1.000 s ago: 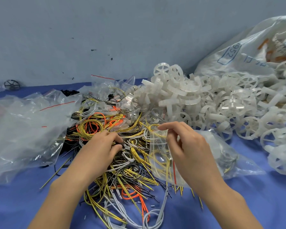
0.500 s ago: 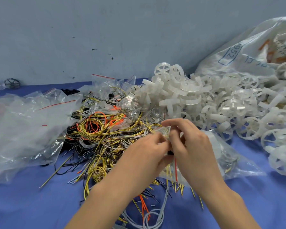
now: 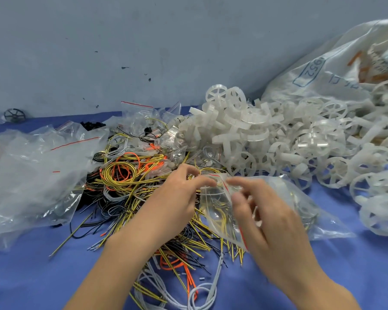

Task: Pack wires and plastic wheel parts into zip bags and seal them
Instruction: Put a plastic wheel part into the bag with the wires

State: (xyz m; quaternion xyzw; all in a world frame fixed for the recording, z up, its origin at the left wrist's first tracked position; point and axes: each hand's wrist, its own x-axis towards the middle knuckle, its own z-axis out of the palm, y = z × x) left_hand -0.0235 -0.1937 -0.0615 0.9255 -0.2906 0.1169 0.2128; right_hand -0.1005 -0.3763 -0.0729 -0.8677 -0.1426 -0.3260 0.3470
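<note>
From the head view, a blue table (image 3: pixel 345 276) runs under a grey wall (image 3: pixel 143 41). Near the middle, both hands work on one small clear zip bag (image 3: pixel 217 211) with a red line along its mouth. The left hand (image 3: pixel 177 198) pinches the bag's upper edge between thumb and forefinger, at the far left corner of the mouth. The right hand (image 3: pixel 267 218) is blurred; its fingers curl around the bag's right side and seem to grip the red-lined edge, though the exact hold is hard to tell. Yellow-and-black wires can be seen through the bag's film.

Under and to the left of the hands lies a tangled heap of wires (image 3: pixel 126 175): yellow-striped coils, orange loops, grey and black strands, spreading toward the near edge, where white wire loops (image 3: pixel 202 296) lie. To the far right rises a pile of white plastic wheel parts (image 3: pixel 267 135), reaching the right edge of the scene. Behind it slumps a large white sack (image 3: pixel 323 70) with blue print. Just right of the right hand lies another clear bag (image 3: pixel 305 206), flat on the table. At the left sits a heap of crumpled clear bags (image 3: pixel 31 171), some with red seal lines. Far left, by the wall, a dark wheel (image 3: pixel 15 115) rests alone.
</note>
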